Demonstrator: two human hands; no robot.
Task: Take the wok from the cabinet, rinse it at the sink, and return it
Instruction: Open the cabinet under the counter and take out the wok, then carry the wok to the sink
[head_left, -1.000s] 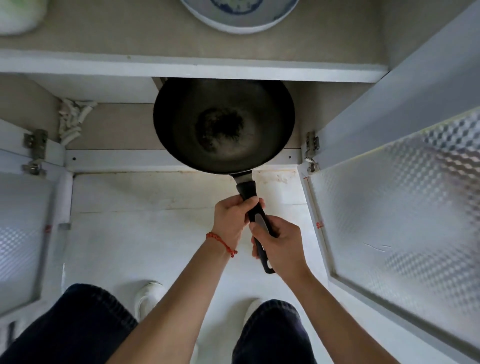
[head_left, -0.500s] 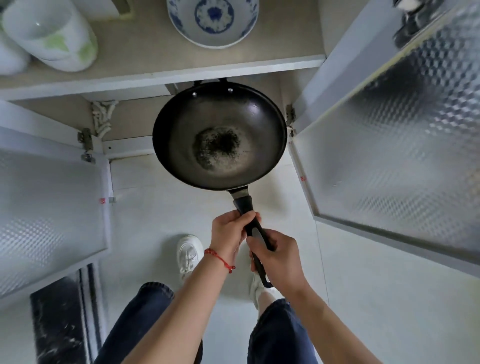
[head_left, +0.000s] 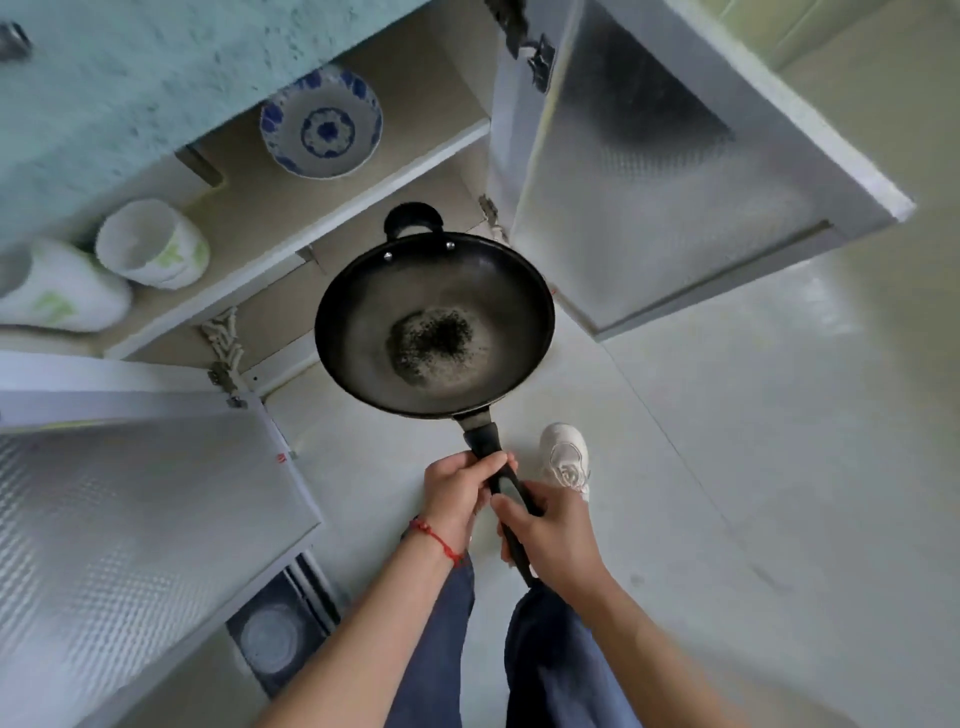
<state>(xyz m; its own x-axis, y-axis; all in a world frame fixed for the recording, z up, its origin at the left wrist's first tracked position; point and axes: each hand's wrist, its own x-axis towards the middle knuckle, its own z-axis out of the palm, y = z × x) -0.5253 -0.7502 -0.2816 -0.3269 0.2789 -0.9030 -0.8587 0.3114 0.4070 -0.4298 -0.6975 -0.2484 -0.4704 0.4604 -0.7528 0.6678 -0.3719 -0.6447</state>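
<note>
Both hands' grip, left hand (head_left: 457, 493) and right hand (head_left: 558, 535), clamped on wok (head_left: 434, 325) handle; dark residue inside.

Pale glossy floor (head_left: 753, 441), two open textured doors (head_left: 130, 519), speckled teal countertop (head_left: 130, 88), beige shelf (head_left: 415, 156)

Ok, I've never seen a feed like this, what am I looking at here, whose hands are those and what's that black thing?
There is no machine: a person wears a wide-angle camera on the head, looking down. The left hand and right hand both grip the long handle of a black wok, held in the air in front of an open cabinet. On the cabinet shelf sit a blue-and-white bowl and white cups. Below are the person's legs and one white shoe on the floor.
</note>
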